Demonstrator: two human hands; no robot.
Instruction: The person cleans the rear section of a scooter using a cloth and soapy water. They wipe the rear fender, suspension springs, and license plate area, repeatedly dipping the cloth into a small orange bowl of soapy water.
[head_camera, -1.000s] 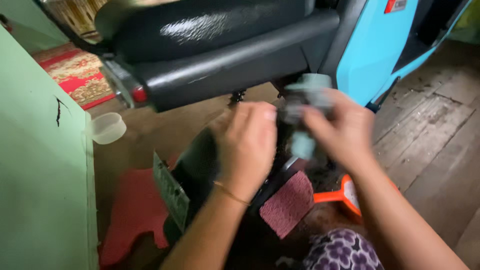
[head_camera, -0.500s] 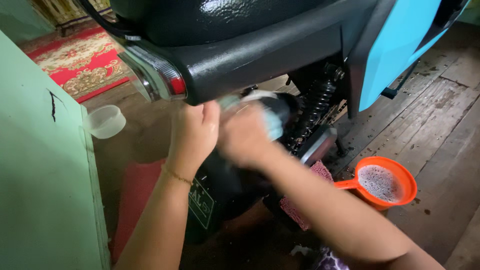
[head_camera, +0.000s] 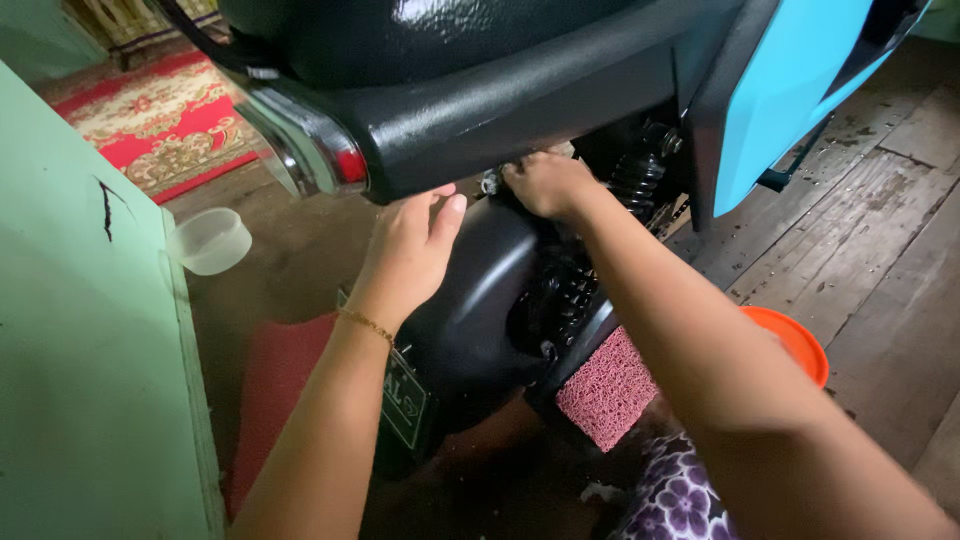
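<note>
A scooter's rear fills the view: black tail body (head_camera: 500, 90), red tail light (head_camera: 318, 152), black rear fender (head_camera: 480, 300) and light blue side panel (head_camera: 790, 90). My left hand (head_camera: 410, 250) lies flat against the fender's top just under the tail, fingers together, holding nothing. My right hand (head_camera: 545, 182) is tucked up between fender and tail beside the black shock spring (head_camera: 640, 175). Its fingers are curled, and whatever is inside them is hidden. A green number plate (head_camera: 402, 392) hangs below the fender.
An orange dipper (head_camera: 805, 345) sits on the wooden plank floor (head_camera: 880, 200), partly behind my right forearm. A pink scrub mat piece (head_camera: 610, 385) leans by the wheel, a red mat (head_camera: 275, 390) lies below. A clear plastic bowl (head_camera: 210, 240) stands by the green wall (head_camera: 80, 350).
My right hand, which was rubbing the fender with a grey-blue cloth, has gone up under the tail, and the cloth no longer shows. My left hand has opened flat on the fender.
</note>
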